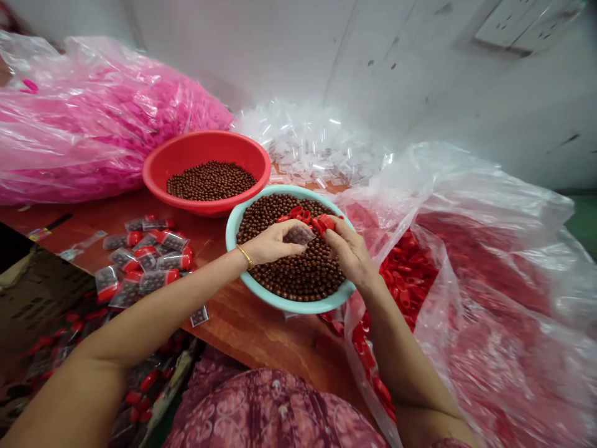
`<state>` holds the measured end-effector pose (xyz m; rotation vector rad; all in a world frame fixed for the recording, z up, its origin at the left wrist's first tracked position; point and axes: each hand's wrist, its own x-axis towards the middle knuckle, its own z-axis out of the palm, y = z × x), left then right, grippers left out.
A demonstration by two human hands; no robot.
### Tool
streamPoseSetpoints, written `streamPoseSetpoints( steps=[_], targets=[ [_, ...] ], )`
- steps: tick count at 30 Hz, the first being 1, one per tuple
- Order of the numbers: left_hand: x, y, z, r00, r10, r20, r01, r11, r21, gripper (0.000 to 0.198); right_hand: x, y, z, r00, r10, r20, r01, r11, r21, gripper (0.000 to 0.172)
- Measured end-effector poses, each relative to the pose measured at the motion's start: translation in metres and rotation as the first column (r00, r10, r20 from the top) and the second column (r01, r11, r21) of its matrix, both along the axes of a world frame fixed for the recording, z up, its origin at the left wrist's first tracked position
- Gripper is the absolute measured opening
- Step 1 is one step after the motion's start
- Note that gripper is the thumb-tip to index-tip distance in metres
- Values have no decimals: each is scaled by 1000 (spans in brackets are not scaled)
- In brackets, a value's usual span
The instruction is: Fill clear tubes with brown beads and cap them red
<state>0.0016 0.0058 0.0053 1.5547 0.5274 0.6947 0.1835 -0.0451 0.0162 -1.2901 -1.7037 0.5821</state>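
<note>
Over the light-blue basin (pixel 231 239) full of brown beads (pixel 303 280), my two hands are close together. My left hand (pixel 273 242) is closed around a small clear plastic container (pixel 300 234) with dark beads visible inside. In the fingertips of my right hand (pixel 349 252) is a red plastic cap (pixel 325 224), close to the container's end; whether they touch I cannot tell. Several loose red caps (pixel 297 212) lie on the beads just beyond my hands.
Left of the basin lie filled containers with red ends (pixel 158 261); more fill a carton (pixel 12 292) below. Behind are a red basin (pixel 156 193) of beads, a bag of pink pieces (pixel 116 118) and clear empty containers (pixel 317 149). A plastic bag of red caps (pixel 405 274) lies right.
</note>
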Motion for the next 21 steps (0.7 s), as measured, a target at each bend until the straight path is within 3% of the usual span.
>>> streamPoseSetpoints(
  steps=[3,9,15,21],
  targets=[
    [3,-1,-5,1000,12,-26,-11,999,49,29,-4,-6,-3,998,48,42,-48,999,2,37],
    [4,-3,-12,996,19,-82,-10,994,107,33,-15,-8,-12,991,35,125,-49,993,111,35],
    [3,-3,-11,991,12,-131,4,992,127,30,-11,-11,-11,990,15,140,-31,993,110,33],
    [3,-6,-9,982,90,-165,-49,971,234,25,-9,-13,-14,971,44,235,-76,989,130,38]
  ],
)
